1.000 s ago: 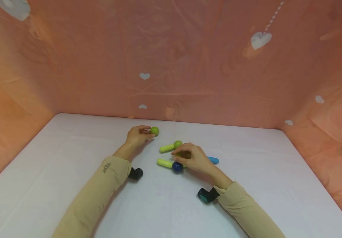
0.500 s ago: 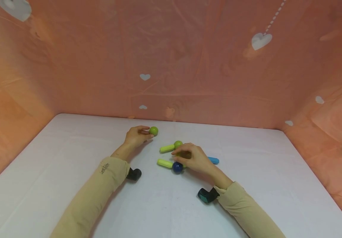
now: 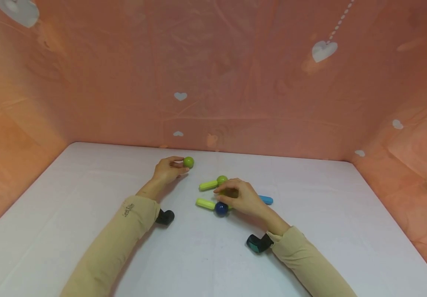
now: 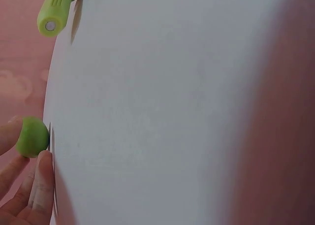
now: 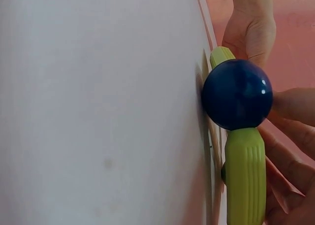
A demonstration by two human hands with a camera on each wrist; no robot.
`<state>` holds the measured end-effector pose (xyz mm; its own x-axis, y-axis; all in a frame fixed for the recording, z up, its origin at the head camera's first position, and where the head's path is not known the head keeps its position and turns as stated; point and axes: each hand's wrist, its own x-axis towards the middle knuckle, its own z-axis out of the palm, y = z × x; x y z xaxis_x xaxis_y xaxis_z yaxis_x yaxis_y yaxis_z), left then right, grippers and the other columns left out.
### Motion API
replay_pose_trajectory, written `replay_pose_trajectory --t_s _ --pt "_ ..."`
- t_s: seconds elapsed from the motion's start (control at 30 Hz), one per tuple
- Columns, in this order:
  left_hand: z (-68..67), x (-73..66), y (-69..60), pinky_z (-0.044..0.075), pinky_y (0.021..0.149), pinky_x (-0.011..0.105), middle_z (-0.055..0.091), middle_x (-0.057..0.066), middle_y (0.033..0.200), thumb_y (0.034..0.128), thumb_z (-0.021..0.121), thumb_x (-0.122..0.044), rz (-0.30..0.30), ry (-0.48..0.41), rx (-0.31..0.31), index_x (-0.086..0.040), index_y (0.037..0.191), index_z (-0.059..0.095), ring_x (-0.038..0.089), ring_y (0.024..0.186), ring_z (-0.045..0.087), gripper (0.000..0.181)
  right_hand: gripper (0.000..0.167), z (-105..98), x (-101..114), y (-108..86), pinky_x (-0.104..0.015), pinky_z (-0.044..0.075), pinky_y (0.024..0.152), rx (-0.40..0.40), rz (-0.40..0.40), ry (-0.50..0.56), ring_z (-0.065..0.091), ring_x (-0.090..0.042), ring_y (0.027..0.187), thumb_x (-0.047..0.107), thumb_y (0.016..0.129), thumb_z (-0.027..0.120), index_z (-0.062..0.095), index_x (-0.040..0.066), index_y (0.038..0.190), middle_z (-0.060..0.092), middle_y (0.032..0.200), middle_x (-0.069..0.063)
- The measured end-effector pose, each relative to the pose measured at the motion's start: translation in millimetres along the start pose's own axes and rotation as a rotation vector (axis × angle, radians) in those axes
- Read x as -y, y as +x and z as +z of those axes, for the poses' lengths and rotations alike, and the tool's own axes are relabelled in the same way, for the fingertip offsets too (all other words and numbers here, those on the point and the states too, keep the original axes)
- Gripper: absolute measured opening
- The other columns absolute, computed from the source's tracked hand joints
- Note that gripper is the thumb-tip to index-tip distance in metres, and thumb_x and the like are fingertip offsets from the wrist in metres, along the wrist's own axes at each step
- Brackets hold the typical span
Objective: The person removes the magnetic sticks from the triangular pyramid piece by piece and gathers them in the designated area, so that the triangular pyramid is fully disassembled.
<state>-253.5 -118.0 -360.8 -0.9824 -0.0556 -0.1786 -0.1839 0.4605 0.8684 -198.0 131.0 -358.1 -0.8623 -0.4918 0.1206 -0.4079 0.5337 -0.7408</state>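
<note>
- Head view: near the far side of the surface (image 3: 124, 177), green ball (image 3: 188, 162) held between thumb and fingers of left hand (image 3: 169, 170); well apart from the middle pieces.
- Same view: arched over the middle pieces, right hand (image 3: 241, 198), thumb and forefinger tips narrowly spaced. Just below, dark blue ball (image 3: 221, 208), near lime stick (image 3: 205, 203) pointing left from it. Farther back, second green ball (image 3: 222, 180) meeting far lime stick (image 3: 208, 185). Right of hand, blue stick (image 3: 266, 200), partly hidden.
- Likely trouble here: far pieces knocked by a low pass of the left hand.
- Left wrist view: green ball at fingertips, close to surface; cannot tell if touching. Main risk, by judgement: smooth round ball slipping and rolling off if pinched unevenly.
- Right wrist view: thumb at dark blue ball, other fingers behind ribbed lime stick (image 5: 245, 180); cannot tell whether gripping or merely resting. Possible twist or parting of the joint from uneven thumb pressure.
</note>
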Motion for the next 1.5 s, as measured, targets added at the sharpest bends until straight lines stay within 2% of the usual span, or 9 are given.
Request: replay_pose_trajectory --t_s 0.47,0.77,1.0,1.13,1.33,1.5 --pt "-0.7 -0.5 0.7 0.046 0.065 0.014 0.062 0.019 0.123 0.0900 0.066 -0.014 -0.012 -0.002 -0.009 -0.004 0.135 0.052 0.009 0.076 0.060 0.048 0.018 0 0 1.5 -0.034 0.047 0.087 0.005 0.008 0.000 0.055 -0.017 0.099 0.016 0.086 0.071 0.074 0.012 0.103 0.067 0.104 0.000" --pt "-5.9 2.8 -2.2 0.048 0.068 0.018 0.063 0.020 0.119 0.0893 0.067 -0.017 -0.001 0.042 -0.012 -0.002 0.136 0.049 0.015 0.081 0.064 0.052 0.018 1 1 2.4 -0.033 0.046 0.085 -0.017 0.007 0.008 0.056 -0.018 0.098 0.015 0.086 0.071 0.073 0.011 0.104 0.067 0.106 -0.002" --pt "-6.1 2.8 -14.9 0.050 0.072 0.022 0.063 0.019 0.116 0.0880 0.069 -0.016 0.002 0.052 0.083 0.001 0.129 0.053 0.016 0.080 0.064 0.047 0.017 0 0 9.5 -0.034 0.049 0.082 -0.124 -0.009 0.033 0.059 -0.022 0.096 0.009 0.086 0.069 0.073 0.007 0.102 0.069 0.105 -0.007" --pt "-1.6 1.3 -22.1 0.051 0.073 0.024 0.063 0.020 0.116 0.0877 0.069 -0.015 0.021 0.049 0.140 0.002 0.124 0.057 0.018 0.083 0.065 0.042 0.017 -1 1 13.8 -0.038 0.050 0.085 -0.159 -0.005 0.038 0.060 -0.024 0.101 0.006 0.086 0.068 0.072 0.005 0.103 0.069 0.107 -0.009" --pt "8.0 -1.6 -27.9 0.052 0.073 0.026 0.065 0.019 0.114 0.0873 0.069 -0.014 0.034 0.041 0.207 0.002 0.122 0.059 0.019 0.085 0.065 0.039 0.026 -2 2 18.9 -0.042 0.049 0.092 -0.165 0.071 0.000 0.057 -0.027 0.113 0.009 0.086 0.068 0.070 0.005 0.111 0.065 0.118 -0.011" --pt "14.1 -4.6 -30.5 0.053 0.075 0.027 0.066 0.018 0.111 0.0861 0.070 -0.011 0.040 0.031 0.229 0.001 0.122 0.060 0.019 0.084 0.065 0.039 0.034 -3 0 21.4 -0.045 0.049 0.092 -0.142 0.140 -0.002 0.059 -0.032 0.110 0.014 0.087 0.068 0.066 0.006 0.119 0.060 0.126 -0.014"
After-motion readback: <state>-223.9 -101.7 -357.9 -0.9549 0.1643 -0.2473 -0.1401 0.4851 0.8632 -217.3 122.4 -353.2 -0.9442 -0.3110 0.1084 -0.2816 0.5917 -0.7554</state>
